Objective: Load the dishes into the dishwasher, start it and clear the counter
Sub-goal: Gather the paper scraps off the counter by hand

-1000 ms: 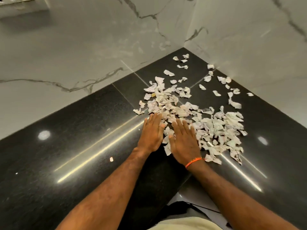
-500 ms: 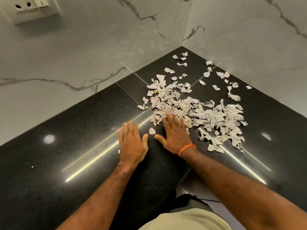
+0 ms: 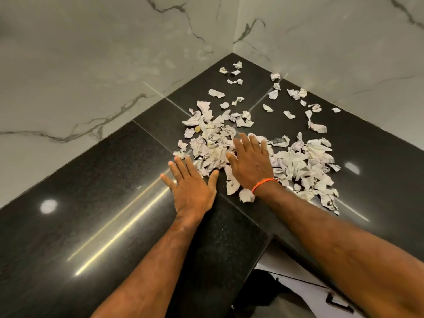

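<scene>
Several torn, crumpled white paper scraps (image 3: 305, 166) lie scattered over the corner of a black polished counter (image 3: 91, 214). My left hand (image 3: 192, 187) lies flat on the bare counter at the pile's near-left edge, fingers straight and spread, holding nothing. Flat on top of the scraps, my right hand (image 3: 252, 164) has straight fingers pointing toward the corner; an orange thread band circles its wrist. One loose scrap (image 3: 246, 195) sits just below that wrist. Smaller pieces (image 3: 231, 72) trail back into the corner.
White marble walls with grey veins (image 3: 91, 76) close the counter on the left and at the back right. The counter's front inner edge (image 3: 270, 237) drops off near my forearms, with a dark shape and pale floor below.
Both hands moved forward toward the corner since half a second ago. My right hand now lies further onto the scraps, and my left hand has come up to the pile's edge.
</scene>
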{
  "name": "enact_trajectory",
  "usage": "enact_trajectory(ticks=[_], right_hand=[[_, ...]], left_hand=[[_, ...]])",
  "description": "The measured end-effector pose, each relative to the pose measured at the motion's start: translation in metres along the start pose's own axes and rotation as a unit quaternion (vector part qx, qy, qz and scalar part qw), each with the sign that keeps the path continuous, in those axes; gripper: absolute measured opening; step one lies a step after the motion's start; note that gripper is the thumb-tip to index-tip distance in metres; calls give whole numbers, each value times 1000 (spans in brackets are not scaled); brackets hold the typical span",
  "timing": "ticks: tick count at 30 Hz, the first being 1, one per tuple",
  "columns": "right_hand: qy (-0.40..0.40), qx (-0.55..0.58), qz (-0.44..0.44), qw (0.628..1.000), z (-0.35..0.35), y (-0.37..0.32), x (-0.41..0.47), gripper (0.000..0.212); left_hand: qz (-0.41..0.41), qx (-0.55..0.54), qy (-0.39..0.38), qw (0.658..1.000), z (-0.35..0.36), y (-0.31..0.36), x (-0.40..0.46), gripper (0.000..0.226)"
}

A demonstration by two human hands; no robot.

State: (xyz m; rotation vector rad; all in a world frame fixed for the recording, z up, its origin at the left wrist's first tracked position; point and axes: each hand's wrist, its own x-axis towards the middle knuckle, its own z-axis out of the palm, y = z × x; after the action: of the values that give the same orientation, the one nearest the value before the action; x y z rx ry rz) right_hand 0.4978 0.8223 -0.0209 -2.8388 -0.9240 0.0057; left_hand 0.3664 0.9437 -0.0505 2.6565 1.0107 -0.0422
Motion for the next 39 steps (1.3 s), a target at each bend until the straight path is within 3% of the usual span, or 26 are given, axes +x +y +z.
enact_trajectory(ticks=[4,10,14,22,27,31,35,39], right_hand=[[1,36,22,999,-1,23,32,58],[60,75,17,995,-7,53,111,56],[38,81,-3,996,-1,72,198,54],[2,48,-66,997,27,95,341,56],[-40,18,-74,996,36,115,417,59],[-38,45,-101,993,38,126,423,55],[-27,118,-120,985,30,139,385,44],[81,129,-53,987,17,159,352,26]], left_hand=[[37,-26,10,999,6,34,45,100],[62,-66,89,992,-15,65,119,94],[110,-43,25,993,-18,95,196,83],[179,36,11,983,-17,136,327,72],[206,20,-50,977,-24,154,402,72],[231,3,-104,967,-31,174,444,74],[314,-69,-133,938,-31,187,433,70],[331,-131,-25,934,-27,187,422,51]])
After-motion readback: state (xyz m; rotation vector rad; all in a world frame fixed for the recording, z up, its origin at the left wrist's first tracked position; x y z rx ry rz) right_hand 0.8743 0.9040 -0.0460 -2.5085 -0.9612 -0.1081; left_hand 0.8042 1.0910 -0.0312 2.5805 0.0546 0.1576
